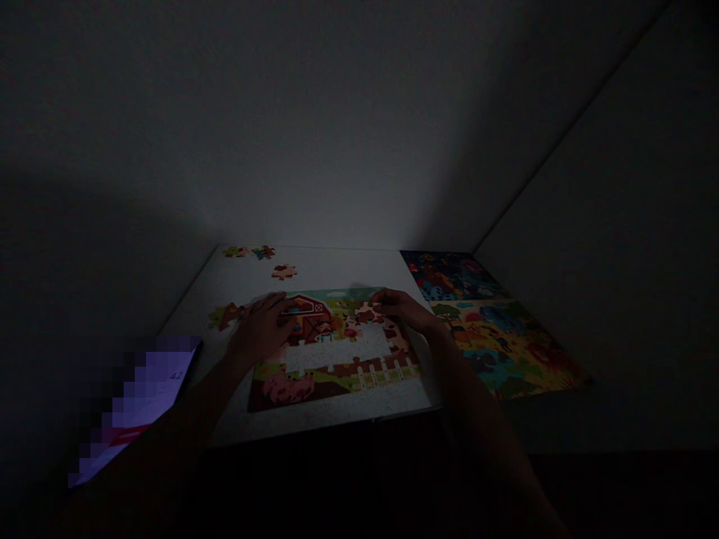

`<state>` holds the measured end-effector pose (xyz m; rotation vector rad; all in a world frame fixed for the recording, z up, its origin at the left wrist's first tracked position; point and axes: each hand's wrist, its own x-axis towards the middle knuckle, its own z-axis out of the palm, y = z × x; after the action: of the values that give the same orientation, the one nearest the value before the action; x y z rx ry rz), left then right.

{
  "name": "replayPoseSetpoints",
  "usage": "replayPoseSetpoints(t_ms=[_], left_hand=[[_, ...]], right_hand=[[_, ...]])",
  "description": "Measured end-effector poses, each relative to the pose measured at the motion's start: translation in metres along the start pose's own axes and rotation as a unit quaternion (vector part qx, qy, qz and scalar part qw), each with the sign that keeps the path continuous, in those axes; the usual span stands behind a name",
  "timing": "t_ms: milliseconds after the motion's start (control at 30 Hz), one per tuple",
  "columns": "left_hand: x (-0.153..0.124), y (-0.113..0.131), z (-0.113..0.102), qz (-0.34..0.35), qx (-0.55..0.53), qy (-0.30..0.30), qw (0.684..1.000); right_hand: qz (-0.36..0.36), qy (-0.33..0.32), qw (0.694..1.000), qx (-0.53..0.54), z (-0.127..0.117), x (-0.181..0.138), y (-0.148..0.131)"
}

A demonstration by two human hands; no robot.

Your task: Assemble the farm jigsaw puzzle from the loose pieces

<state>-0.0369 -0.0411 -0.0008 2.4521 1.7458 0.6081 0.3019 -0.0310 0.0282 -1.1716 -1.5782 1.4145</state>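
Note:
A partly built farm jigsaw puzzle (pixel 337 359) with a red barn lies on a white table (pixel 337 262) in a dim room. My left hand (pixel 263 326) rests flat on the puzzle's left edge beside the barn, fingers stretched out. My right hand (pixel 400 307) is at the puzzle's upper right, fingers curled around a puzzle piece (pixel 368 311) at the edge of the bare gap in the middle. A few loose pieces (pixel 225 316) lie just left of my left hand.
More loose pieces (pixel 284 271) sit near the table's far edge, with others (pixel 250 252) at the far left corner. Two finished colourful puzzles (pixel 494 329) lie to the right. A purple-white sheet (pixel 146 393) lies at the near left. Walls close the table in behind and right.

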Motion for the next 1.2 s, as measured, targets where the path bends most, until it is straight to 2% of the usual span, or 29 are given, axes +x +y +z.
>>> replayPoseSetpoints(t_ms=[400, 600, 967, 1200], left_hand=[[0.0027, 0.0020, -0.0045, 0.009, -0.003, -0.009, 1.000], [0.0023, 0.0041, -0.0060, 0.002, -0.003, -0.005, 1.000], [0.0025, 0.0028, -0.0037, 0.008, -0.011, 0.004, 1.000], [0.0029, 0.0002, -0.0027, 0.004, -0.009, -0.002, 1.000]], right_hand=[[-0.004, 0.022, 0.999, 0.049, 0.0013, 0.0032, 0.0037], [0.023, 0.020, 0.995, 0.093, 0.0026, -0.0021, -0.0010], [0.001, 0.021, 0.996, 0.085, 0.0026, 0.0014, 0.0077], [0.003, 0.033, 0.994, 0.104, 0.0066, 0.0009, 0.0041]])
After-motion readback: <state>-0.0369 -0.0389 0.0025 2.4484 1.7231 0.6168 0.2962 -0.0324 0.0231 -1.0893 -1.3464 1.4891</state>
